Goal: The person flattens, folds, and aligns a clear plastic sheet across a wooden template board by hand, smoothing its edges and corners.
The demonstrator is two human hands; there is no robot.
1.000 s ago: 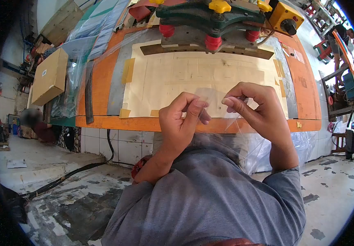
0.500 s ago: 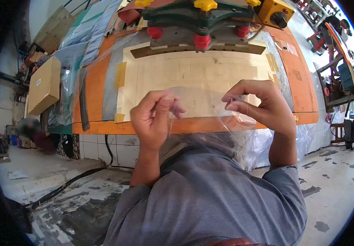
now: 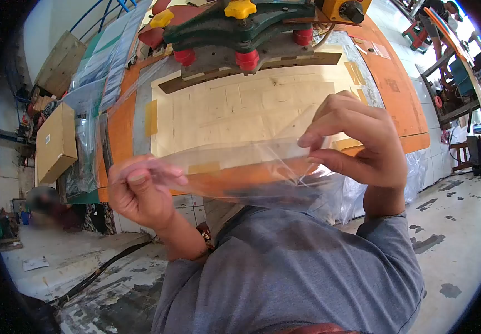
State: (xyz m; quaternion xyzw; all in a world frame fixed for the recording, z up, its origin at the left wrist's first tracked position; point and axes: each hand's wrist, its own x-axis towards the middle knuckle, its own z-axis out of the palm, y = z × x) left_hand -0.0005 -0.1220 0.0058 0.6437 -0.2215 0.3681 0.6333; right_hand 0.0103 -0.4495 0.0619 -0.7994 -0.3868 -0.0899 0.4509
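A clear plastic sheet (image 3: 240, 170) stretches between my two hands above the near edge of the orange table (image 3: 123, 139). My left hand (image 3: 143, 192) grips its left end, with the fingertips partly behind the film. Thumb and fingertips of my right hand (image 3: 363, 142) pinch the right end, where the film is creased. Beyond the sheet lies a cream board (image 3: 235, 111) taped down at its sides. A metal strip (image 3: 251, 71) sits along the board's far side, beneath a green press (image 3: 240, 30) with red and yellow knobs.
A yellow control box (image 3: 345, 10) is at the back. Left of the table are a cardboard box (image 3: 57, 142) and stacked plastic sheeting (image 3: 93, 83). More clear plastic (image 3: 415, 175) hangs off the table's right front. Another person (image 3: 438, 28) is at the far right.
My left hand has moved left and down, away from my right hand, drawing the plastic sheet out wide between them. The camera view has shifted slightly.
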